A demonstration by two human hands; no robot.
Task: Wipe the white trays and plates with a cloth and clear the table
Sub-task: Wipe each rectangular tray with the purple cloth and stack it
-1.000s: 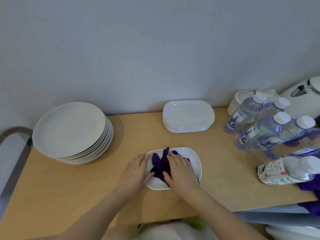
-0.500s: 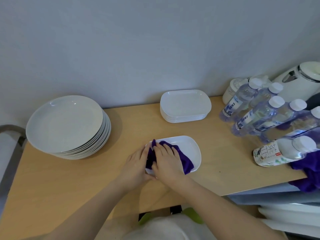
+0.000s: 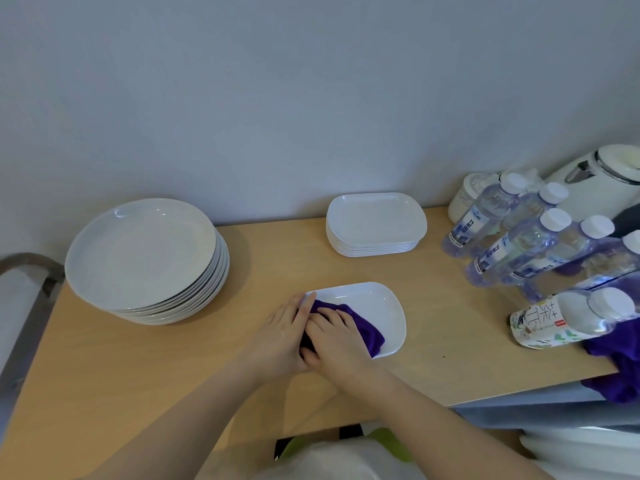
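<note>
Head cam: a single white tray [image 3: 377, 306] sits near the front edge of the wooden worktop [image 3: 138, 368], purple cloth [image 3: 363, 327] bunched in its left half. The right hand [image 3: 336, 337] lies on the cloth with fingers pretty flat and close together, pressing it down. The left hand [image 3: 282, 332] rests at the tray's left rim, fingers straight. Stack of round plates [image 3: 138, 251] off to the left, stack of trays [image 3: 375, 221] at the back, water bottles [image 3: 512, 244] on the right

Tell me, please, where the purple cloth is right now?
In the head view, the purple cloth lies in the white tray near the table's front edge, under the right hand.
</note>
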